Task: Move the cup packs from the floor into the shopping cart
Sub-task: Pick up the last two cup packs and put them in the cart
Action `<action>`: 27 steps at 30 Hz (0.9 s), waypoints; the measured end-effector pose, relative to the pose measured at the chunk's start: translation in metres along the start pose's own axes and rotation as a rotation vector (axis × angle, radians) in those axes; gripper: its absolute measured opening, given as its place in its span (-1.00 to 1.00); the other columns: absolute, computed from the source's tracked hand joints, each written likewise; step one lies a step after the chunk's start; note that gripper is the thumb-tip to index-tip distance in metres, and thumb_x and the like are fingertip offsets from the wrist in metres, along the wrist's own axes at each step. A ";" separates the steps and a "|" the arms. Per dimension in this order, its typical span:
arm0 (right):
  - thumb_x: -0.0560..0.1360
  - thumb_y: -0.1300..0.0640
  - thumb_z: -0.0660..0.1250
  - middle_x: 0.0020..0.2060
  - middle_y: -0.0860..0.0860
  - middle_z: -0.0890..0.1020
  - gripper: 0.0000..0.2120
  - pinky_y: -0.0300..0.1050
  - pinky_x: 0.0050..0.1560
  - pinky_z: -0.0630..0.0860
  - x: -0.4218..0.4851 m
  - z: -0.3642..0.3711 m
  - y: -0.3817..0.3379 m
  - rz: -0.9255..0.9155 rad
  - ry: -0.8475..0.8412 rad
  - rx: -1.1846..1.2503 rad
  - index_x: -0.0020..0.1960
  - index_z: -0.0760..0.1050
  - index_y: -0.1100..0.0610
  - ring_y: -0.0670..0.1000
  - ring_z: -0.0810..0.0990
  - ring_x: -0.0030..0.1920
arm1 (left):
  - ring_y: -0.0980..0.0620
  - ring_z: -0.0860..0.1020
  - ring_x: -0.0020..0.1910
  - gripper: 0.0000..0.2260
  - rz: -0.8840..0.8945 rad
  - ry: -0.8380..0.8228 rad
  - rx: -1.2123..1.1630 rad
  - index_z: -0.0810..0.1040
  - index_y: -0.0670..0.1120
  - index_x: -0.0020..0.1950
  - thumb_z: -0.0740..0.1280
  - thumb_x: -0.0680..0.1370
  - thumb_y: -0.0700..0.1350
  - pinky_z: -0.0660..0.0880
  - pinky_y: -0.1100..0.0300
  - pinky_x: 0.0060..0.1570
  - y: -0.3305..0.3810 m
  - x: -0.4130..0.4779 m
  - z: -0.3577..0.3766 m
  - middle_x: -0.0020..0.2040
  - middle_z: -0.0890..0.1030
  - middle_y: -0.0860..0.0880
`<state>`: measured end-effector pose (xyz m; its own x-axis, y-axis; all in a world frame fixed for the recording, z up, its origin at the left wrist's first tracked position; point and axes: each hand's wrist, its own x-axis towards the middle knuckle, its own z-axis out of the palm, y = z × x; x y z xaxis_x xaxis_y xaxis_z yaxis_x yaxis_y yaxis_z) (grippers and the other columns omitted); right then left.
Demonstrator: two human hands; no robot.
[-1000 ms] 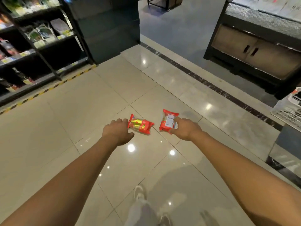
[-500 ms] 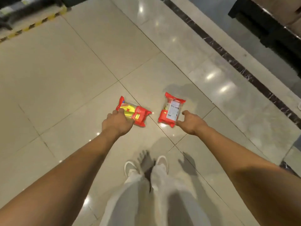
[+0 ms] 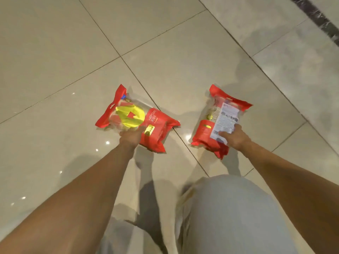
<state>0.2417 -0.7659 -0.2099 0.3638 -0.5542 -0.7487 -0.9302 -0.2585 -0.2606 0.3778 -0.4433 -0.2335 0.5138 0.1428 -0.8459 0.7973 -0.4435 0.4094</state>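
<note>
Two red cup packs lie on the tiled floor in front of me. The left cup pack [image 3: 156,123] has a yellow round label and lies slanted across a tile joint. My left hand [image 3: 131,139] closes around its near edge, fingers tucked under the wrapper. The right cup pack [image 3: 203,130] shows a white printed label and points away from me. My right hand [image 3: 237,139] grips its near right corner, fingers pressed on the white label. Both packs still touch the floor. The shopping cart is out of view.
My bent knee in light trousers [image 3: 234,208] fills the lower right, just behind the right pack. A dark marble strip [image 3: 321,17] crosses the top right corner. Glossy beige tiles [image 3: 55,61] surround the packs.
I have bent much lower, so the packs look far larger. Both hands have come down onto the packs and closed on them; shelves and counter have left the view.
</note>
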 end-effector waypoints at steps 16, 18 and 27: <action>0.32 0.05 0.64 0.20 0.11 0.62 -0.16 0.18 0.24 0.61 -0.042 -0.009 -0.032 -0.054 0.080 0.492 0.46 0.27 0.10 0.18 0.68 0.12 | -0.06 0.60 -0.35 -0.58 0.001 0.081 -0.386 0.57 -0.18 0.17 0.58 0.39 -0.09 0.55 0.14 -0.40 0.011 -0.060 -0.067 -0.21 0.63 -0.11; 0.38 0.11 0.61 0.16 0.08 0.62 -0.22 0.10 0.15 0.63 -0.092 -0.032 -0.053 -0.083 0.029 0.493 0.47 0.27 0.10 0.15 0.68 0.06 | -0.03 0.58 -0.39 -0.71 0.032 0.092 -0.348 0.59 -0.15 0.08 0.55 0.43 -0.12 0.50 0.19 -0.41 0.022 -0.110 -0.098 -0.25 0.62 -0.09; 0.39 0.29 0.59 0.04 0.05 0.70 -0.36 -0.14 -0.24 0.67 -0.427 -0.167 -0.173 -0.322 -0.159 0.414 0.38 0.37 0.23 0.01 0.75 -0.10 | -0.11 0.69 -0.20 -0.80 0.140 0.096 -0.248 0.65 -0.07 -0.02 0.55 0.40 -0.13 0.56 0.07 -0.16 0.069 -0.440 -0.299 -0.14 0.74 -0.11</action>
<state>0.2553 -0.6167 0.2563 0.6515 -0.3636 -0.6658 -0.7261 -0.0448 -0.6861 0.3016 -0.2720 0.2696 0.6424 0.1839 -0.7440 0.7636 -0.2368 0.6008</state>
